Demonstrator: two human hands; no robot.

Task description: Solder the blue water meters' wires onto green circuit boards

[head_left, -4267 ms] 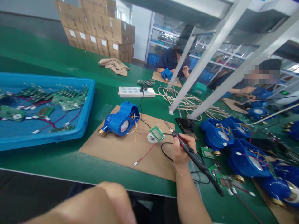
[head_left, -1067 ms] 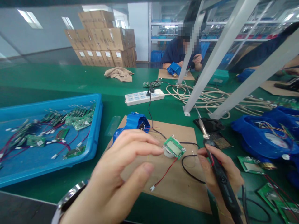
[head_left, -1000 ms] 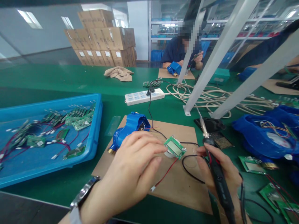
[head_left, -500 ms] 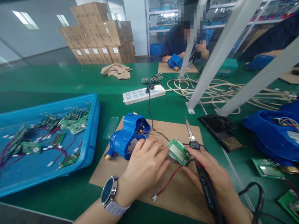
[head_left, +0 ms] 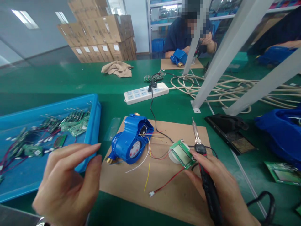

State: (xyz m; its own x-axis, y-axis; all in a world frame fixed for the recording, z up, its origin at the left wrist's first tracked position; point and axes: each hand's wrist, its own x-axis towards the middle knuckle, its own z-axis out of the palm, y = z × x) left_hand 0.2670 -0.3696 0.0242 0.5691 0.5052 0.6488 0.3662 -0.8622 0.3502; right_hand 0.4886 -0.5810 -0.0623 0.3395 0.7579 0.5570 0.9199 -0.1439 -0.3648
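Observation:
My left hand is raised in front of the blue bin, thumb and fingers apart, with nothing between them. With my right hand I hold a soldering iron, its tip pointing up and away. The same hand's fingers touch the edge of a green circuit board with a small display. A white round piece shows beneath that board. Red and black leads with a white plug trail from it. Left of it, a blue water meter lies on cardboard, with loose coloured wires coming out.
A blue bin with several circuit boards stands at left. Behind the cardboard are a power strip, a cloth and coiled cables. Metal posts and a black iron stand are at right. Across the bench a person works.
My left hand has left the wires and board and moved left toward the bin, its fingers now apart. My right hand still holds the soldering iron by the board.

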